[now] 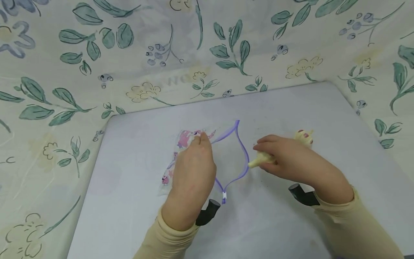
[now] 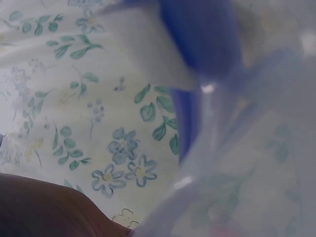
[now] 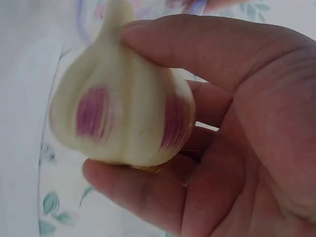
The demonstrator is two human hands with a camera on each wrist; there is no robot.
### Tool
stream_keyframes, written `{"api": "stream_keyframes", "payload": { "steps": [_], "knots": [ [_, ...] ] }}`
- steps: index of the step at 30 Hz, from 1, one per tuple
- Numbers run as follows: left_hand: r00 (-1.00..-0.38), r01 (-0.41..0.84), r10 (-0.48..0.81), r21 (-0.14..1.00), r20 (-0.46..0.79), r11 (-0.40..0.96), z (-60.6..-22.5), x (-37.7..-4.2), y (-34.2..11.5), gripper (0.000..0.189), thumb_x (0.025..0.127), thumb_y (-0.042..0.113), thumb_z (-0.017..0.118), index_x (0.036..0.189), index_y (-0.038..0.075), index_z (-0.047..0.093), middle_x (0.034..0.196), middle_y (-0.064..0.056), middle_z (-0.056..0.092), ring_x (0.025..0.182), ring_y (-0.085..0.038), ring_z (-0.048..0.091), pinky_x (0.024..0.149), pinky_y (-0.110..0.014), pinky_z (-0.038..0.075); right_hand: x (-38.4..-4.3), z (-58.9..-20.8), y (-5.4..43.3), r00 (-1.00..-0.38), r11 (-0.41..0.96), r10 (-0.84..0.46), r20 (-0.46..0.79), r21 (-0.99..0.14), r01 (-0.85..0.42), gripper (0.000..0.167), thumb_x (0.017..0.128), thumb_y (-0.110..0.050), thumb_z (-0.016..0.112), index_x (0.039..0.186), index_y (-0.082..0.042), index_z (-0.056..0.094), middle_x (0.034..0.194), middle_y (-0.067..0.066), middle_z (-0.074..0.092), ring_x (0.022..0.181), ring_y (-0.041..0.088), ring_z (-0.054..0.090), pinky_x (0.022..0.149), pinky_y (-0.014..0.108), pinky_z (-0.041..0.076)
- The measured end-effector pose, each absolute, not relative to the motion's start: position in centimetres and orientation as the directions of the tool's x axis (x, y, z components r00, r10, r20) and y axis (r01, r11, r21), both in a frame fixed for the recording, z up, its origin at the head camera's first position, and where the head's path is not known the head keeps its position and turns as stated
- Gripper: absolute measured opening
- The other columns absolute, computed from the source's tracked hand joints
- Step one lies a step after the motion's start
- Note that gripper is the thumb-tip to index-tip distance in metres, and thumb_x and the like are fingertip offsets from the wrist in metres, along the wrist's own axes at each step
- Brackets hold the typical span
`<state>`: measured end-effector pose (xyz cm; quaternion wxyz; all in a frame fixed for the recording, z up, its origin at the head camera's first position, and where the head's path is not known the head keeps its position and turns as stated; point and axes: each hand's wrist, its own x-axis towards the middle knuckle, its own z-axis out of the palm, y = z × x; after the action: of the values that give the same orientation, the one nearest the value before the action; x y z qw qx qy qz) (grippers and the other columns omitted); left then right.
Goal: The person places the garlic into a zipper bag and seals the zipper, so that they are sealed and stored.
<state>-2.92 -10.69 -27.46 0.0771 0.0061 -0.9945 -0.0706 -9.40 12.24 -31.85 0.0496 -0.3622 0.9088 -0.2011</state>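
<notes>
A clear zip bag with pink printed figures stands with its mouth spread wide, outlined by a purple zip strip. My left hand grips the bag near its opening, the fingertips partly hidden. Close up in the left wrist view are the bag's white slider and clear plastic. My right hand holds a cream garlic bulb with purple patches, thumb against its neck and fingers around its base. The garlic's stem points left and overlaps the mouth's right edge in the head view.
Behind my right hand lies another cream, rounded thing with reddish patches, partly covered. The white table meets a floral cloth at its back and sides. Dark wrist mounts stick out beside both cuffs.
</notes>
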Motion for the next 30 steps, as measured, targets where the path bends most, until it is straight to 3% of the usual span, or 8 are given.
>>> {"api": "stream_keyframes", "payload": {
  "steps": [4,11,19,30],
  "knots": [
    [-0.988,0.0,-0.02,0.127,0.153,0.992,-27.5,-2.9,-10.6,0.044,0.094,-0.004,0.054,0.137,-0.011,0.054,0.127,-0.022,0.067,0.086,-0.036,0.074,0.078,-0.047,0.061,-9.1,-31.5,10.8,-0.685,0.593,-0.717,0.128,-0.406,-0.696,0.042,0.085,-0.018,0.08,0.125,-0.008,0.07,0.129,0.008,0.067,0.11,0.022,0.068,0.089,0.038,0.059],
    [-0.995,-0.031,-0.042,0.126,0.088,0.992,-27.4,-2.9,-10.3,0.045,0.096,0.0,0.055,0.14,-0.009,0.052,0.132,-0.021,0.065,0.089,-0.038,0.074,0.083,-0.047,0.06,-8.9,-31.2,9.2,-0.639,0.533,-0.753,0.159,-0.423,-0.733,0.044,0.086,-0.019,0.08,0.128,-0.008,0.069,0.132,0.008,0.065,0.115,0.023,0.066,0.093,0.04,0.058],
    [-0.996,-0.017,-0.026,0.11,0.086,0.994,-27.5,-2.9,-10.2,0.047,0.094,0.0,0.058,0.14,-0.009,0.053,0.133,-0.021,0.064,0.094,-0.038,0.074,0.084,-0.045,0.061,-8.7,-30.8,7.7,-0.596,0.487,-0.782,0.185,-0.415,-0.768,0.045,0.087,-0.022,0.08,0.128,-0.008,0.068,0.133,0.009,0.064,0.101,0.018,0.07,0.086,0.034,0.059],
    [-0.996,0.018,0.007,0.112,0.094,0.994,-27.6,-2.7,-10.0,0.057,0.087,0.003,0.071,0.14,-0.008,0.053,0.132,-0.02,0.065,0.093,-0.036,0.074,0.082,-0.045,0.061,-8.7,-31.4,5.2,-0.519,0.445,-0.83,0.204,-0.319,-0.837,0.045,0.087,-0.026,0.08,0.125,-0.006,0.069,0.127,0.009,0.066,0.106,0.022,0.069,0.091,0.036,0.058]
  ]
}}
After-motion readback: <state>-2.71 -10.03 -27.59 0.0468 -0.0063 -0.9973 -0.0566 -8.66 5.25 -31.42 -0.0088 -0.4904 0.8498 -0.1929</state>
